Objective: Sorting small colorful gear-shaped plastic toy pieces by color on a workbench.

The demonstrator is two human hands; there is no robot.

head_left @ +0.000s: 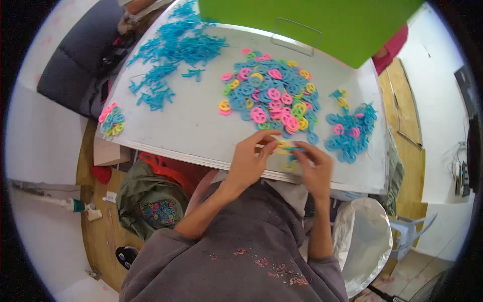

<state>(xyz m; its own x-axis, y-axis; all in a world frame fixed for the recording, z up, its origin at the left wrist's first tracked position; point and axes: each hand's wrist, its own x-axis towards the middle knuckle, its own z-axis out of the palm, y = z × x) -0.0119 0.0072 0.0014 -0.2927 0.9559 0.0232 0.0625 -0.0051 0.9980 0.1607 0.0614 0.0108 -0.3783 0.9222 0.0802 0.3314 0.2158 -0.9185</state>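
Observation:
Both hands are close together above the table's near edge. My left hand (251, 157) is closed in a pinch on a small yellow plastic wheel (283, 144). Opposite it, my right hand (317, 168) pinches a small blue plastic piece (294, 149) that meets the yellow one; its exact shape is partly hidden by fingers. Another yellow bit (290, 164) shows just below, blurred. Beyond the hands lies a heap of blue, pink, yellow and green plastic wheels (274, 94). Farther left spreads a pile of blue forked plastic pieces (173, 48).
On the white table (186, 126), a blue-and-pink cluster (352, 132) lies right and a small mixed stack (111, 121) left. A green board (312, 25) stands at the back. Below are a dark green sack (136, 194) with small coloured pieces and a silvery-lined bin (370, 241).

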